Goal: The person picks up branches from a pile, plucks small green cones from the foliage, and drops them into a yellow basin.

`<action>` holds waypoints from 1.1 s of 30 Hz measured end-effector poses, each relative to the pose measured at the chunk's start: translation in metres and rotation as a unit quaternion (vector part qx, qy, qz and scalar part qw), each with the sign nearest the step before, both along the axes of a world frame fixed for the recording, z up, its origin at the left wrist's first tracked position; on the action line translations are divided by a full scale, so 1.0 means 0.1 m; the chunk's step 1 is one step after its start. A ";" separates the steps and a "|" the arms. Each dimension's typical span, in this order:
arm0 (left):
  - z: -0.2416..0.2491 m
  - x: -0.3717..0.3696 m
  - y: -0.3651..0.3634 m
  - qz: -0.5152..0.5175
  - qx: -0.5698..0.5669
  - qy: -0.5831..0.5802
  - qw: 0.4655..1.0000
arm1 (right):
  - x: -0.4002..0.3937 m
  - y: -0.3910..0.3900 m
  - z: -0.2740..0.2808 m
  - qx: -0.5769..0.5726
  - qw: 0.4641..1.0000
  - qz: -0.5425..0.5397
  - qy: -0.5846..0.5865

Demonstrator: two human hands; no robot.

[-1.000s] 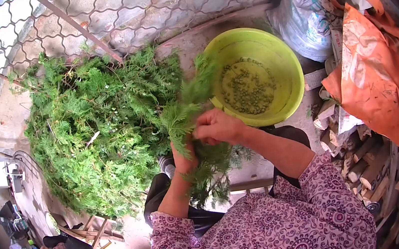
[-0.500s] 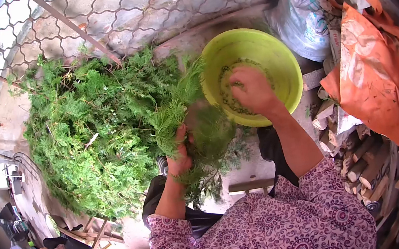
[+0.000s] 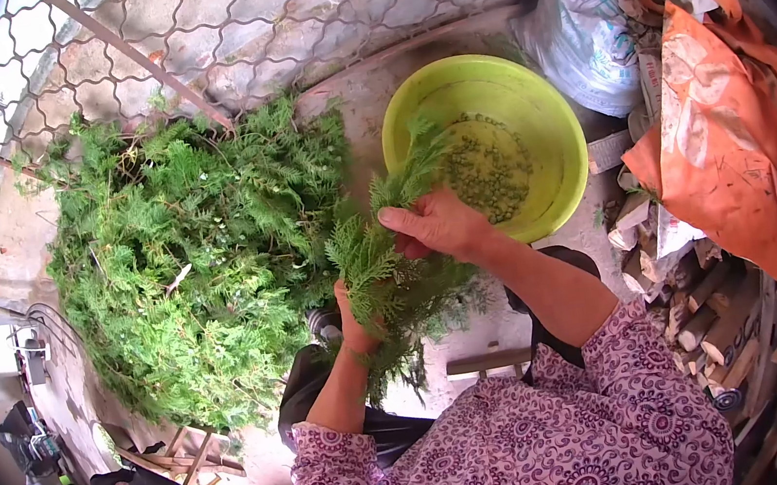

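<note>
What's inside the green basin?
Small round green pieces lie scattered across the bottom of the green basin. Leafy sprigs and the right hand cover part of its left side; nothing can be seen behind them.

One heap of greenery (image 3: 187, 313), one basin (image 3: 555, 183)

There is one left hand (image 3: 357, 330) and one right hand (image 3: 445, 225), two in all; patterned sleeves (image 3: 636, 367) make two; dark trouser legs (image 3: 307, 383) make two; the sprigs (image 3: 368, 270) at the hands overlap too much to count; small green pellets (image 3: 488, 175) in the basin run to dozens, too tiny for an exact figure; there is one white sack (image 3: 594, 49), one wire fence (image 3: 280, 11); visible logs (image 3: 704, 328) exceed six.
</note>
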State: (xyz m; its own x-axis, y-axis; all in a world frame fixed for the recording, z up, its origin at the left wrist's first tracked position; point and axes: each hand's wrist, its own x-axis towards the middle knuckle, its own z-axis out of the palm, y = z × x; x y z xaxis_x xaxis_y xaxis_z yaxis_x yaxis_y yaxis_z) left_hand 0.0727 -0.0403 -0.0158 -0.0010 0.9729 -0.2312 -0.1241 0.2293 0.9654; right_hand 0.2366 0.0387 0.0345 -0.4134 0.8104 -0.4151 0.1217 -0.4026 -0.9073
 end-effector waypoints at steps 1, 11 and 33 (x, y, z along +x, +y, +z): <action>0.02 0.00 0.00 0.001 0.001 0.000 1.000 | -0.02 -0.01 -0.01 0.003 1.000 -0.005 0.011; 0.10 -0.05 0.07 -0.007 0.005 -0.119 0.993 | 0.02 -0.08 0.06 0.008 0.993 0.039 0.108; 0.06 -0.05 0.08 0.047 0.004 -0.045 0.998 | -0.09 -0.16 0.05 0.239 0.968 0.073 -0.020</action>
